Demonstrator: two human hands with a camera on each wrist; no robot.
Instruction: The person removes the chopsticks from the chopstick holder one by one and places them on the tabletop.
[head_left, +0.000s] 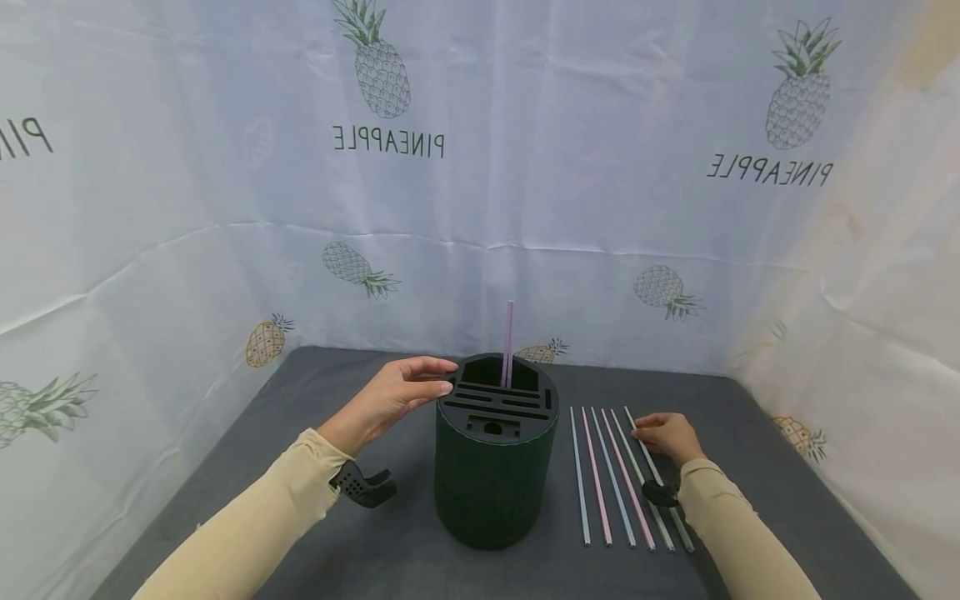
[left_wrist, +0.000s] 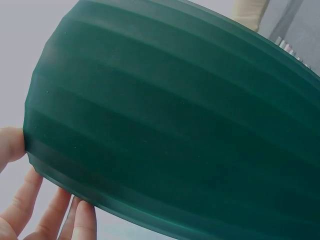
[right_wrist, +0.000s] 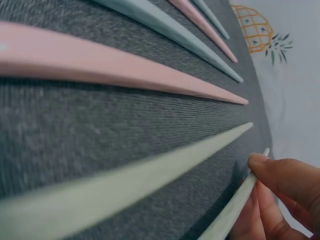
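Pineapple-print curtain (head_left: 555, 208) behind dark table (head_left: 375, 546). Green holder (head_left: 491, 492) upright. Your left hand (head_left: 393, 396), fingers fairly straight, touches its rim at 10 o'clock. Your right hand (head_left: 670, 436) pinches pale-green stick (right_wrist: 232, 207) near tip, at holder's 3 o'clock: long axis 5-to-11, slim end toward 11.

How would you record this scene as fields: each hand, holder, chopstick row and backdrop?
Left hand: touching rim of the green holder
Right hand: pinching the rightmost pale green chopstick
Holder: slotted top; purple stick or sticks upright in back opening
Row on table: six chopsticks, left to right blue, pink, blue, pink, pale green, pale green
Backdrop: white curtain, pineapple print
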